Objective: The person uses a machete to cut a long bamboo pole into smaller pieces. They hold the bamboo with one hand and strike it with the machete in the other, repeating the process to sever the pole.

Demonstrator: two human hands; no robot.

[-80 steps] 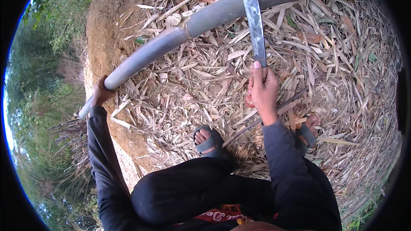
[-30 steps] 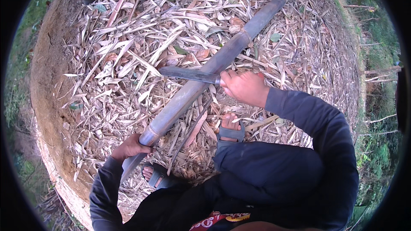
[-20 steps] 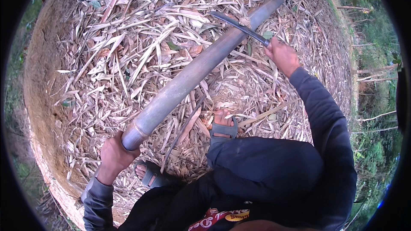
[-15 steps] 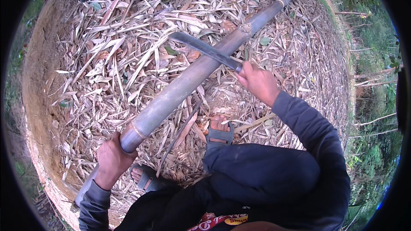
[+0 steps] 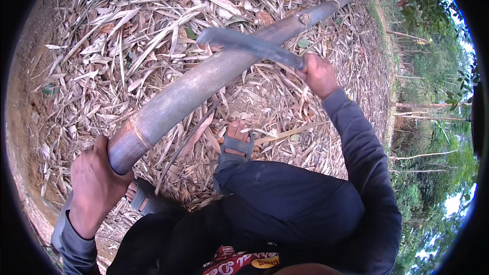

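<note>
Clearly mid-work — the left hand [image 5: 94, 183] gripped the near end of the bamboo pole [image 5: 204, 84], which ran slanting over the dry leaf litter [image 5: 102, 46]. The right hand [image 5: 318, 74] was closed round the machete [image 5: 249, 46], blade laid across the pole. The pole looked whole — no cut visible, chopping left.

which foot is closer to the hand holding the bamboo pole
The left foot, in a grey sandal, sits just beside the left hand gripping the bamboo pole. The right foot is farther off, nearer the middle of the view.
</note>
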